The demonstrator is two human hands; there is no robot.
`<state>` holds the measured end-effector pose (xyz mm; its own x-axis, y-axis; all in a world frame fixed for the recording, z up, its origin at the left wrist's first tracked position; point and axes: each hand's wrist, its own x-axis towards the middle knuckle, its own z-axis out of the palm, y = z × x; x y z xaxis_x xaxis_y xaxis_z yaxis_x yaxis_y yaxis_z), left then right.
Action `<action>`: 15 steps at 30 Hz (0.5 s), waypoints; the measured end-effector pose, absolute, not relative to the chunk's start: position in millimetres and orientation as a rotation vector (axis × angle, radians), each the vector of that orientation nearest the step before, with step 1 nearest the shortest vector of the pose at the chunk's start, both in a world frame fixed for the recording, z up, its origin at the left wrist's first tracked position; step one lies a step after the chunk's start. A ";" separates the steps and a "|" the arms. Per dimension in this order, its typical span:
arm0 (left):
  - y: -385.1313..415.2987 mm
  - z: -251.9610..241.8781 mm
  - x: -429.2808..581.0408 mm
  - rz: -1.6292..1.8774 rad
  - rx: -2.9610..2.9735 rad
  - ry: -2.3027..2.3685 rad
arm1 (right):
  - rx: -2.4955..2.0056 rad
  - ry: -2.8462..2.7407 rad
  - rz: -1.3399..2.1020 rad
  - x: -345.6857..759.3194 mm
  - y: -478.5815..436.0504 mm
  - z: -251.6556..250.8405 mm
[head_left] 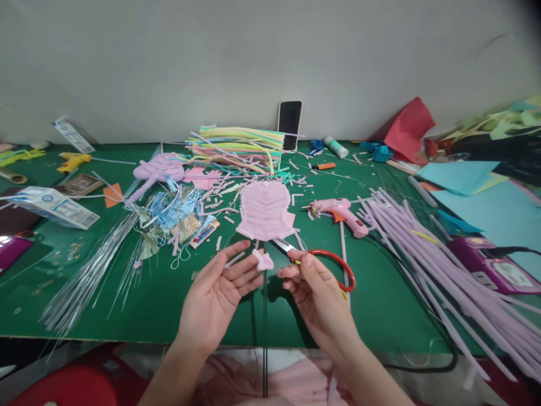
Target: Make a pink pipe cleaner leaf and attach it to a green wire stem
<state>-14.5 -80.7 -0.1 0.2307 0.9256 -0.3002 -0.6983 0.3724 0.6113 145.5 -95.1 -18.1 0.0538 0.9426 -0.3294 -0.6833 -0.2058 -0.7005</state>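
My left hand (217,296) is palm up over the green table (127,316), fingers stretched out. A small pink cut piece (264,260) rests at its fingertips. My right hand (315,296) grips red-handled scissors (333,262), whose blades point left toward that piece. Just beyond both hands lies a pink woven straw shape (265,210) flat on the table.
A pink glue gun (340,212) lies right of the woven shape, with long lilac straws (431,254) further right. Coloured straws (236,144), a phone (289,124), a pink straw fish shape (156,169), silver strips (84,276), boxes and coloured paper (494,208) crowd the rest.
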 end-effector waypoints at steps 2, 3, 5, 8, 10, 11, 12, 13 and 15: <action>-81.0 -1.8 -14.1 1.166 0.419 0.707 | -0.911 -0.368 1.540 145.7 -94.9 -17.6; -81.6 -2.7 -14.0 1.181 0.452 0.715 | -0.908 -0.362 1.539 145.9 -94.7 -17.3; -83.7 -4.3 -13.9 1.218 0.556 0.734 | -0.906 -0.348 1.538 146.3 -94.1 -16.6; -88.2 -5.2 -14.9 1.219 0.773 0.820 | -0.913 -0.336 1.538 146.9 -93.1 -16.0; -90.6 -5.1 -16.0 1.195 0.899 0.945 | -0.923 -0.340 1.545 147.2 -93.0 -16.1; -91.5 -5.2 -16.3 1.184 0.944 1.014 | -0.928 -0.344 1.550 147.2 -93.1 -16.3; -92.1 -5.5 -16.5 1.179 0.978 1.073 | -0.932 -0.347 1.554 147.2 -93.3 -16.5; -92.4 -6.0 -16.5 1.178 0.998 1.119 | -0.934 -0.348 1.557 147.1 -93.6 -16.6; -92.6 -7.7 -15.7 1.189 1.004 1.159 | -0.938 -0.345 1.557 146.9 -94.4 -16.6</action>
